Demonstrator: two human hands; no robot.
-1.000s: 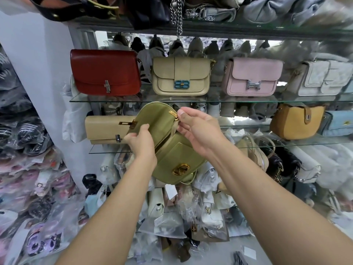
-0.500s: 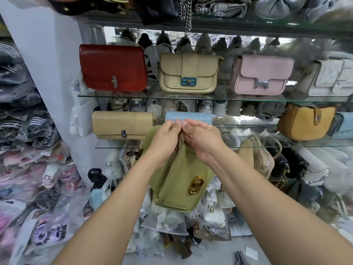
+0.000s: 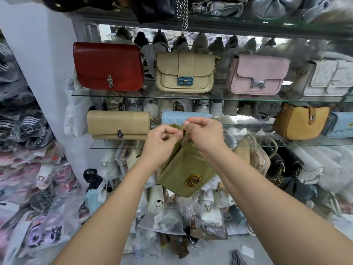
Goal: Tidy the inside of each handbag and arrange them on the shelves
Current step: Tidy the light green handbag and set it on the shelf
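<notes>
An olive-green handbag [image 3: 188, 171] with a round gold clasp hangs in mid-air in front of the shelves, its front turned toward me. My left hand [image 3: 162, 142] pinches its top edge beside the gold strap fitting. My right hand [image 3: 205, 137] pinches the same top edge from the right, thumb against the fitting. Behind my hands, a light blue quilted bag [image 3: 179, 116] stands on the lower glass shelf [image 3: 305, 143], partly hidden.
The upper glass shelf [image 3: 133, 94] carries a red bag [image 3: 108, 66], a beige bag [image 3: 184, 72], a pink bag [image 3: 257, 74] and a white quilted bag [image 3: 330, 79]. A long beige bag [image 3: 118, 124] and a mustard bag [image 3: 299, 121] stand on the lower shelf. Plastic-wrapped bags pile up on the floor.
The green bag has swung down from a tilted position to hang below my hands. My left hand moved from the bag's side up to its top edge, meeting my right hand.
</notes>
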